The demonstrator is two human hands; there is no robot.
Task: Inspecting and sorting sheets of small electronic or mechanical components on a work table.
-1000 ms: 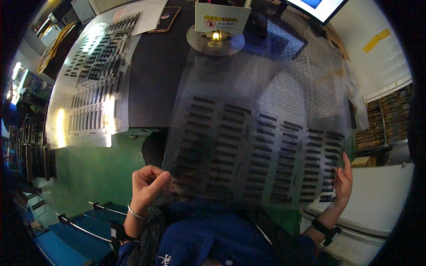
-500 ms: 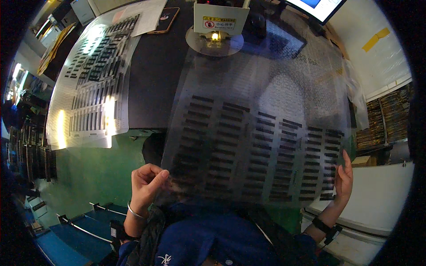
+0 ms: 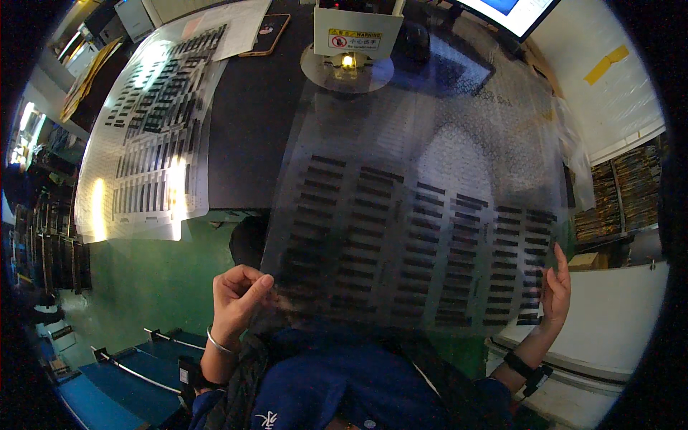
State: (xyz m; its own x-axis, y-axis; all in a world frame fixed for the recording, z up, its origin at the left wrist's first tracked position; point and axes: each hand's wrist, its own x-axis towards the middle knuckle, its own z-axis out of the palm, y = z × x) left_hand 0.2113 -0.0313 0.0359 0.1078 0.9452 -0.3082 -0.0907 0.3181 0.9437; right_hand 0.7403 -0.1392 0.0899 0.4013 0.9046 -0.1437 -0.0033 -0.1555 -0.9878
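Note:
I hold a large see-through film sheet (image 3: pixel 390 287) in front of me, its far part reaching over the dark table. Rows of short black bars are printed across its near half. My left hand (image 3: pixel 240 297) pinches its left edge between thumb and bent fingers. At the right edge, my right hand (image 3: pixel 556 290) grips the film with the fingers partly behind it. A second film sheet (image 3: pixel 198 183) with black bar patterns lies on the left of the table, catching bright reflections.
A white device (image 3: pixel 357 32) with a lit lamp (image 3: pixel 348 61) and a round base stands at the table's far middle. A phone (image 3: pixel 268 33) lies near it on the dark table (image 3: pixel 244 136). A monitor (image 3: pixel 512 18) stands far right, beside bubble wrap (image 3: pixel 512 115). Blue-topped rails (image 3: pixel 136 383) are lower left.
Almost nothing differs. Both hands keep their hold on the film sheet, which has shifted only very slightly.

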